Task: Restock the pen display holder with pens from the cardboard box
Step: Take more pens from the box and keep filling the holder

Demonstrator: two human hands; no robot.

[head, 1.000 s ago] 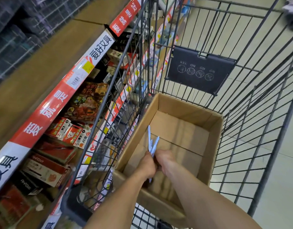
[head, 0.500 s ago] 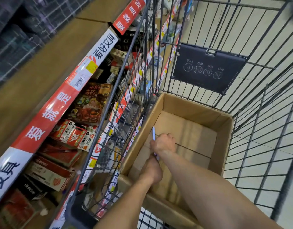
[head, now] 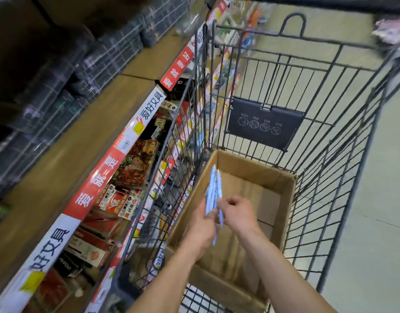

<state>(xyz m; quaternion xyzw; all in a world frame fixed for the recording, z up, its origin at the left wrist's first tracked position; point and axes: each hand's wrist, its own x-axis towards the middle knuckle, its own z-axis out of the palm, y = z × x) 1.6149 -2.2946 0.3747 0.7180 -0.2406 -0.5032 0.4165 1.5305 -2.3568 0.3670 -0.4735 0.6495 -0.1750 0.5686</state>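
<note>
Shop aisle, red-and-white shelf edge strip (head: 99,177) on the left. Black wire trolley (head: 330,154) carries the open brown cardboard box (head: 287,199). Left hand (head: 202,224) clamps the slim pale-blue pens (head: 213,188) above the box's left wall; right hand (head: 237,213) pinches them too. I read this as the pick-up stage. Next I'd carry them left to the display holder, which I can't see.

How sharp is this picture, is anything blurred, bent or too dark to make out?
Head view: motion smears the pens, the left hand and the right hand; the cart rail along the top blurs too; the wide angle tilts the shelf strip; the upper-left shelf stock sits in shadow.
</note>
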